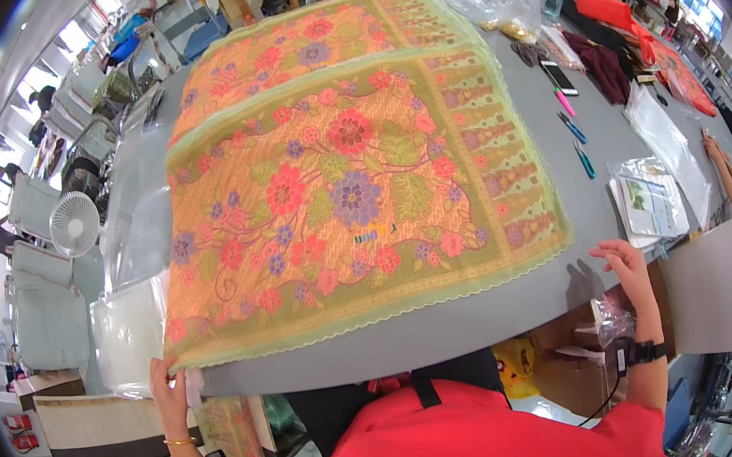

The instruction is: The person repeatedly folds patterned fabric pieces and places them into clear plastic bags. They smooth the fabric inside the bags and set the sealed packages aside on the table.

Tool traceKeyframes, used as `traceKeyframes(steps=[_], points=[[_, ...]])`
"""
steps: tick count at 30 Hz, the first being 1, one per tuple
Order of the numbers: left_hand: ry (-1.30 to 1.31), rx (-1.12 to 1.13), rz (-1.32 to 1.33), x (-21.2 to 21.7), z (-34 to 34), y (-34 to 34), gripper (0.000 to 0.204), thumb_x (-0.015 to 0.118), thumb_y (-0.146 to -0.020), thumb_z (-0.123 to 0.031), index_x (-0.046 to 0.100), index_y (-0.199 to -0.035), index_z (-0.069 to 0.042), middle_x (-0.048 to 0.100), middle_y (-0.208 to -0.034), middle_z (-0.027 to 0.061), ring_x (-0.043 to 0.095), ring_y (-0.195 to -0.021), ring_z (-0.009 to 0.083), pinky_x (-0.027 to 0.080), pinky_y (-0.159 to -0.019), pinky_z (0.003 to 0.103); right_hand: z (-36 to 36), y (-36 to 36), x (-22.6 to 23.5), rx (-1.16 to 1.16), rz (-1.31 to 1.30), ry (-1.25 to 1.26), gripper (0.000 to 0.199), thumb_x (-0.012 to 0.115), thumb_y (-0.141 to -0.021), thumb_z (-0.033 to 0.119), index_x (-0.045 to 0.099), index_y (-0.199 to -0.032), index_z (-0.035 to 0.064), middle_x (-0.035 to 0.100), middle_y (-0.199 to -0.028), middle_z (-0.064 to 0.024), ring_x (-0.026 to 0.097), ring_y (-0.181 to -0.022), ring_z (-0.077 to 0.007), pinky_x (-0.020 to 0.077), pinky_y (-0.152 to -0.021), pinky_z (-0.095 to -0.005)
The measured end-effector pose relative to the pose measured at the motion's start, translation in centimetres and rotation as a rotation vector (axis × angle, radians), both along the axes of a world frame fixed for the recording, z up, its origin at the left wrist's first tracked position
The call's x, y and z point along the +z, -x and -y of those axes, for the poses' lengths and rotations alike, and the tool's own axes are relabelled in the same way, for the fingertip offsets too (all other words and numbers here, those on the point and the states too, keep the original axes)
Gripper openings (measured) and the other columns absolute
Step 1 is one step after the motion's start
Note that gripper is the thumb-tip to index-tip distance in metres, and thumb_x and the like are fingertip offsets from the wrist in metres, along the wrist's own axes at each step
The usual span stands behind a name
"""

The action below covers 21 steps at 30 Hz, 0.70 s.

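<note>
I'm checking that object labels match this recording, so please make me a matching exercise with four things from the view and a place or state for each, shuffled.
Column one
1. Left hand
2. Smartphone
3. Floral cloth
4. Right hand

Column two
A. Spread out on the grey table, with a scalloped pale-green edge
B. Apart from the cloth, by the table's near edge, holding nothing visible
C. Lying just beyond the pink pen
D. Fingers at the cloth's near left corner

Right pairs: 1-D, 2-C, 3-A, 4-B
</note>
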<state>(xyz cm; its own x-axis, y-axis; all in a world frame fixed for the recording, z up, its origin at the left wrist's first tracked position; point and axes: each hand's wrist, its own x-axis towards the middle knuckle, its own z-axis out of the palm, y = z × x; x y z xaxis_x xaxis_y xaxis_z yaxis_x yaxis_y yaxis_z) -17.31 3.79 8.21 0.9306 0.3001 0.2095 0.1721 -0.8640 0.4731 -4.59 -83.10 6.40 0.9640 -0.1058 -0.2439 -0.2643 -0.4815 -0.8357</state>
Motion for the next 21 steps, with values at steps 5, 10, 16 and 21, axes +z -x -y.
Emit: traceKeyframes(steps=[5, 10, 16, 21], points=[[0.006, 0.044, -0.07, -2.6, -0.8, 3.4, 0.009, 0.063, -0.097, 0.0, 0.068, -0.104, 0.004, 0.051, -0.096, 0.0099, 0.056, -0.08, 0.0202, 0.053, -0.063, 0.029, -2.4, 3.8, -2.0, 0.077, 0.414, 0.515, 0.051, 0.071, -0.088, 0.005, 0.062, -0.138, 0.0091, 0.064, -0.133, -0.0129, 0.063, -0.115, -0.0314, 0.0549, -0.088, -0.0347], [0.056, 0.012, -0.012, -4.1, -3.5, 2.7, 0.01, 0.061, -0.102, -0.004, 0.065, -0.104, 0.005, 0.052, -0.095, 0.0078, 0.056, -0.077, 0.0159, 0.052, -0.062, 0.028, -5.5, -1.0, -3.9, 0.274, 0.536, 0.627, 0.05, 0.074, -0.088, 0.008, 0.06, -0.137, 0.0092, 0.059, -0.141, -0.0134, 0.056, -0.128, -0.0348, 0.0486, -0.105, -0.0424], [0.224, -0.042, 0.032, -3.6, -5.2, 1.9, 0.011, 0.06, -0.104, -0.006, 0.065, -0.104, 0.003, 0.053, -0.097, 0.0047, 0.058, -0.078, 0.0107, 0.055, -0.065, 0.025, -4.5, -5.8, -5.3, -0.096, 0.219, 0.694, 0.029, 0.081, -0.086, 0.025, 0.07, -0.098, 0.0011, 0.07, -0.118, -0.0152, 0.063, -0.105, -0.0342, 0.052, -0.087, -0.0423], [0.203, -0.003, -0.027, -4.0, -5.8, 2.1, 0.01, 0.06, -0.104, -0.006, 0.065, -0.105, 0.003, 0.053, -0.095, 0.0029, 0.058, -0.078, 0.0096, 0.055, -0.066, 0.025, -3.0, -8.5, -2.3, -0.053, 0.072, 0.374, 0.036, 0.083, -0.084, 0.03, 0.065, -0.078, -0.0003, 0.066, -0.074, -0.0119, 0.062, -0.07, -0.023, 0.048, -0.065, -0.0395]])
